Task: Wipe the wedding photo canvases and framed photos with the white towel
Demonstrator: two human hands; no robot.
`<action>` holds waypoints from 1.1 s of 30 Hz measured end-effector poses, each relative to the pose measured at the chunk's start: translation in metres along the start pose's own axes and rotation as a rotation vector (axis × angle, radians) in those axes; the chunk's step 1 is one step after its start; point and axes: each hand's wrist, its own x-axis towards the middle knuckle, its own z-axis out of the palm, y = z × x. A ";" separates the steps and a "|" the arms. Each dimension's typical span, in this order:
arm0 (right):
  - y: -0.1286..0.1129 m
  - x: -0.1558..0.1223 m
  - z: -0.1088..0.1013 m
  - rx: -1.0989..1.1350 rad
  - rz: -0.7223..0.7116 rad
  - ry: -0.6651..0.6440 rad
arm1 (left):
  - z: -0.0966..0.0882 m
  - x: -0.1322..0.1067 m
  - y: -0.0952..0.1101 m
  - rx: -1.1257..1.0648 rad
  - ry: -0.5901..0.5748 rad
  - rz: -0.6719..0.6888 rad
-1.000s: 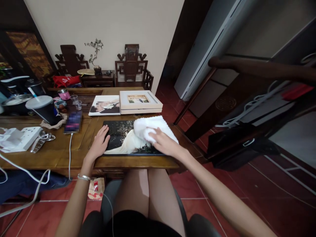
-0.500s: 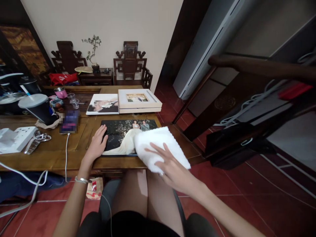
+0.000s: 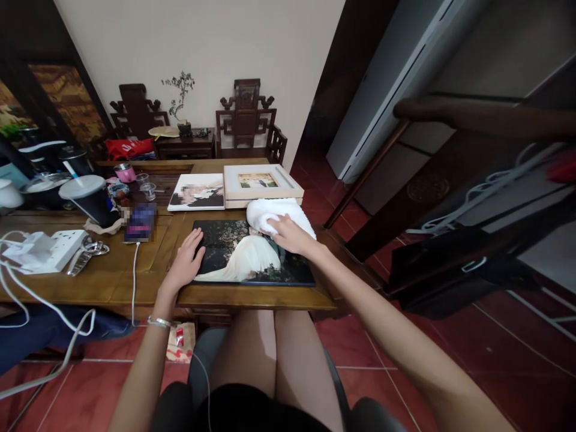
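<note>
A dark photo print (image 3: 243,264) showing a white gown lies flat at the near edge of the wooden table (image 3: 112,282). My left hand (image 3: 186,264) rests flat on its left edge, fingers spread. My right hand (image 3: 290,234) presses a white cloth (image 3: 270,213) onto the print's far right corner, fingers curled over the fabric. The cloth covers that corner.
Behind the print lie an unframed photo (image 3: 198,192) and a cream framed photo (image 3: 261,183). To the left are a phone (image 3: 140,222) on a white cable, a power strip (image 3: 54,249), keys, a lidded cup (image 3: 85,198) and small cups. Carved chairs stand at the wall.
My right hand slid the cloth from the print's upper part down off its near right edge, then back up to the far right corner. My left hand stayed on the left edge.
</note>
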 end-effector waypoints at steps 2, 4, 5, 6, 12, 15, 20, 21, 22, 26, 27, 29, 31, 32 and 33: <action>0.002 0.008 0.002 -0.011 0.022 0.011 | 0.000 0.000 0.000 -0.003 0.009 0.005; -0.004 0.001 0.004 -0.017 0.032 0.008 | -0.001 0.000 0.001 -0.003 0.013 0.013; -0.010 -0.007 0.004 -0.019 0.031 0.002 | -0.001 0.000 0.001 -0.002 0.011 0.016; -0.017 -0.019 0.005 -0.019 0.025 -0.006 | -0.001 0.001 0.001 0.000 0.009 0.019; -0.079 -0.107 -0.005 0.069 -0.103 -0.047 | 0.001 0.001 0.001 0.019 0.003 -0.006; -0.094 -0.127 -0.015 0.116 -0.145 -0.111 | 0.002 0.000 0.001 0.016 0.000 -0.016; -0.073 -0.092 -0.016 0.131 -0.104 -0.121 | 0.002 -0.001 0.001 0.011 -0.006 -0.009; -0.064 -0.078 -0.013 0.111 -0.092 -0.109 | 0.002 -0.001 0.001 0.010 -0.009 -0.008; -0.055 -0.062 -0.010 0.090 -0.075 -0.095 | 0.001 -0.001 0.000 0.007 -0.011 -0.006; -0.028 -0.004 0.002 0.026 0.035 -0.044 | 0.001 -0.001 -0.002 -0.006 0.001 0.008; -0.025 0.005 0.005 0.014 0.065 -0.037 | 0.001 -0.001 -0.002 -0.008 0.005 0.010; -0.027 0.013 0.009 -0.009 0.102 -0.024 | 0.001 -0.001 -0.002 -0.009 0.005 0.012; -0.037 0.006 0.012 -0.023 0.103 -0.013 | 0.001 0.000 -0.002 -0.009 0.005 0.010; -0.045 -0.003 0.013 -0.023 0.085 -0.011 | 0.001 0.000 -0.002 -0.008 0.007 0.008; -0.054 -0.015 0.013 -0.017 0.060 -0.009 | 0.001 0.000 -0.001 -0.008 0.011 0.007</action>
